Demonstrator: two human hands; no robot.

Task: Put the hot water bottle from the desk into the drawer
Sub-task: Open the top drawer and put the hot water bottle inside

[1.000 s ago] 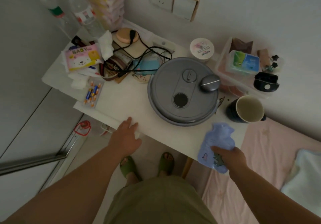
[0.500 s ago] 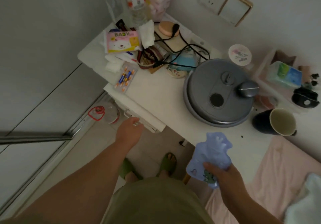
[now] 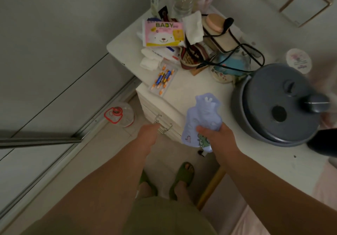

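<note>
The hot water bottle [image 3: 202, 120] is small, pale lilac, with cartoon prints. My right hand [image 3: 218, 136] grips its lower half and holds it in the air over the front edge of the white desk [image 3: 191, 88]. Just left of it, my left hand [image 3: 148, 134] reaches the metal handle [image 3: 164, 125] on the white drawer front [image 3: 158, 110] under the desk top. Its fingers curl at the handle. The drawer looks closed.
A round grey appliance [image 3: 277, 105] fills the desk's right side. A battery pack [image 3: 163, 79], a baby wipes pack [image 3: 163, 34], cables and bottles crowd the back. A clear jug with a red handle [image 3: 120, 115] stands on the floor by the sliding door track.
My right hand lifted the bottle off the desk corner and carried it left toward the drawer. My left hand dropped from the desk edge to the drawer handle. The view swung left.
</note>
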